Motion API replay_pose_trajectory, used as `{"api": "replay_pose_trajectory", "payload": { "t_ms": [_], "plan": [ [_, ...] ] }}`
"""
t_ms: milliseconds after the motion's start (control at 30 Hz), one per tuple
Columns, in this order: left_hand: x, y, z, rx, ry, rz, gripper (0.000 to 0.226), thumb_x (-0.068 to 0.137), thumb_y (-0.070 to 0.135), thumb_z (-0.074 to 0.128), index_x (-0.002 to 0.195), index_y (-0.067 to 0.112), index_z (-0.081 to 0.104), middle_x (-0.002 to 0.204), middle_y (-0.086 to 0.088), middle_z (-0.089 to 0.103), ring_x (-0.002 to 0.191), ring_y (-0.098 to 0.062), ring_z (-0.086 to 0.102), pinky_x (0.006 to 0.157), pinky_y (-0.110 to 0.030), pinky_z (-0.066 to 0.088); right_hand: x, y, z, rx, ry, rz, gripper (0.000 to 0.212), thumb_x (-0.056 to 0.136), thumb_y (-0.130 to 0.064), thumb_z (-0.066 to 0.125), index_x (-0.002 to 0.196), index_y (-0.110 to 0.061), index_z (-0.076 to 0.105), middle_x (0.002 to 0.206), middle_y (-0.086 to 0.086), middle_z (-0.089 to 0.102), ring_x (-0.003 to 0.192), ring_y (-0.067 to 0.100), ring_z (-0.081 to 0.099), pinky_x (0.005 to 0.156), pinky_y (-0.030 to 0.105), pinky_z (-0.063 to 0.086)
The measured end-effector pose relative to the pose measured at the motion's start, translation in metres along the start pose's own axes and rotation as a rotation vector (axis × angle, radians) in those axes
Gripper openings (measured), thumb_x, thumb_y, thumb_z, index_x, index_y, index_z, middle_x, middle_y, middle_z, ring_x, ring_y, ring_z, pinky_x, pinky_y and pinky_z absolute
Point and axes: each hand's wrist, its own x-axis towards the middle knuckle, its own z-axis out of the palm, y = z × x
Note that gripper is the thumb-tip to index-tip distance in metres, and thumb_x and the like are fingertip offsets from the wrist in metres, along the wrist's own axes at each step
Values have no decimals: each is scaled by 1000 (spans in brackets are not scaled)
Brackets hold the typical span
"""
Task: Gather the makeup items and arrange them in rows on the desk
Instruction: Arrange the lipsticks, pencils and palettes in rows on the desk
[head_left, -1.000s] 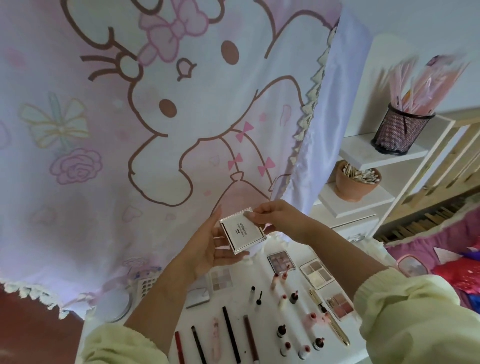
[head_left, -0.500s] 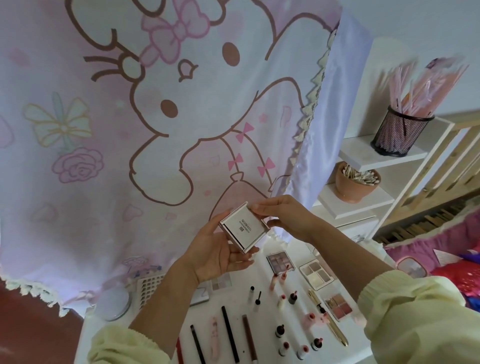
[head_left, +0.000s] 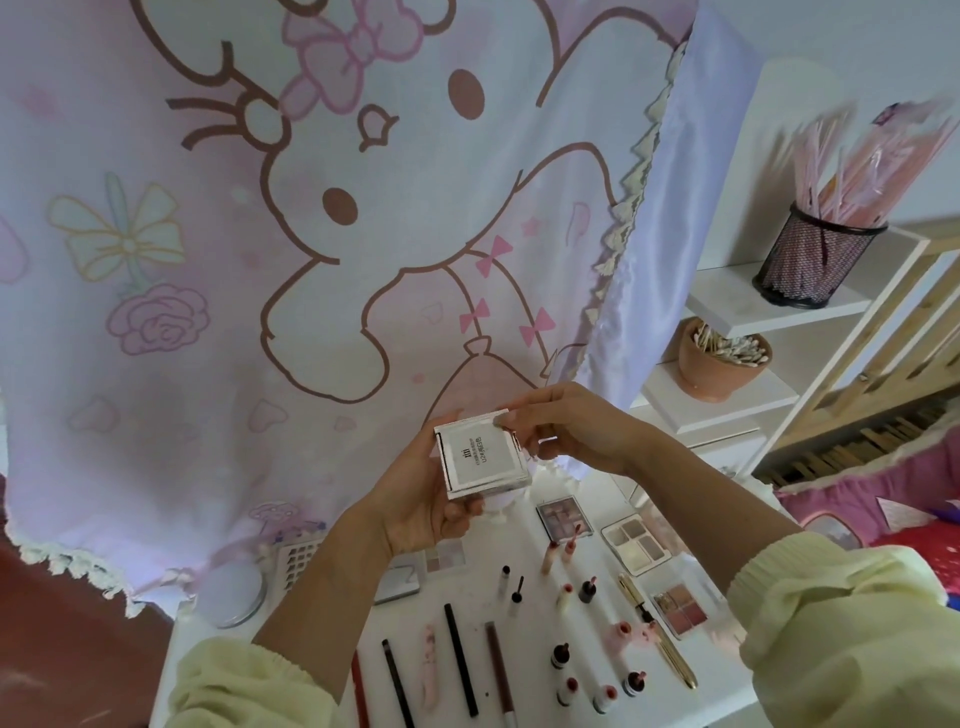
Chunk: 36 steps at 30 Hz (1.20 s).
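White compact box (head_left: 483, 457) held above the worktop (head_left: 530, 654): my left hand (head_left: 415, 499) cups it from below, right hand (head_left: 571, 431) pinches its top corner. Probably light, rigid, slick-sided; I'd grip opposite edges, not the lid.

One view only: head-worn wide-angle camera, looking forward and down across the tabletop (head_left: 527, 639) toward the curtain (head_left: 363, 260), close in; shelves (head_left: 727, 296) at right edge.

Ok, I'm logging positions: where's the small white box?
Centre of the head view: the small white box is held above the desk, left hand gripping it from below, right hand pinching its upper corner.
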Motion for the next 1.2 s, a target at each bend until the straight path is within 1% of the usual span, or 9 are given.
{"api": "replay_pose_trajectory", "payload": {
  "t_ms": [100, 233, 333, 500, 633, 767, 867, 1000, 1200],
  "plan": [
    [4, 1, -3, 51, 91, 1, 65, 92, 66, 37, 92, 14, 76, 74, -9, 69, 42, -14, 59, 34, -17, 45, 1, 1, -1, -22, 13, 23, 18, 87, -10, 66, 71, -12, 75, 80, 12, 68, 59, 15, 52, 54, 20, 40],
    [14, -1, -7, 71, 287, 150, 65, 90, 65, 45, 110, 7, 67, 62, -6, 59, 42, -11, 45, 46, -22, 46, 3, 9, -6, 89, 166, 110, 15, 83, -11, 69, 93, -1, 75, 79, 14, 71, 58, 14, 58, 56, 20, 48],
    [21, -4, -6, 155, 403, 261, 53, 88, 56, 54, 117, 12, 64, 79, -6, 71, 65, -16, 62, 67, -30, 54, 6, 15, -2, 252, 220, 173, 17, 83, -10, 69, 95, 1, 73, 81, 15, 73, 58, 13, 60, 56, 19, 53],
    [25, -6, -1, -48, 272, 346, 57, 88, 58, 44, 128, 19, 56, 116, -7, 70, 113, -24, 63, 99, -37, 47, 7, 18, 11, 428, 155, 225, 15, 85, -9, 67, 94, 2, 74, 94, 21, 72, 62, 15, 64, 60, 20, 56],
    [30, -1, 2, -168, 185, 407, 64, 89, 67, 29, 134, 27, 51, 126, -8, 65, 115, -24, 62, 94, -39, 49, 10, 19, 21, 462, 120, 215, 26, 87, -13, 68, 105, 6, 70, 98, 20, 71, 66, 13, 64, 65, 19, 57],
    [33, 5, 3, -199, 230, 446, 65, 88, 67, 35, 137, 27, 47, 124, -7, 65, 104, -22, 68, 77, -36, 55, 7, 10, 26, -32, 224, 88, 21, 86, -22, 72, 81, -2, 73, 80, 13, 75, 55, 11, 64, 56, 18, 55],
    [35, 7, -3, -158, 292, 402, 65, 90, 69, 34, 132, 24, 55, 112, -6, 70, 100, -25, 67, 85, -41, 52, 8, 3, 21, -501, 400, -136, 24, 85, -23, 74, 68, -8, 68, 61, 4, 70, 48, 10, 62, 49, 19, 50],
    [40, 5, -7, -110, 321, 278, 70, 89, 72, 30, 131, 24, 57, 121, -14, 66, 111, -34, 62, 98, -49, 47, 5, -5, 18, -734, 349, -313, 15, 83, -27, 75, 92, -15, 77, 85, -7, 73, 65, 2, 61, 61, 15, 49],
    [41, 4, 3, -69, 374, 224, 67, 95, 64, 28, 132, 15, 55, 114, -18, 67, 99, -34, 66, 82, -43, 55, 1, -6, 24, -860, 208, -297, 39, 82, -35, 74, 118, -21, 70, 124, -10, 66, 105, 5, 59, 94, 22, 48]
  ]
}}
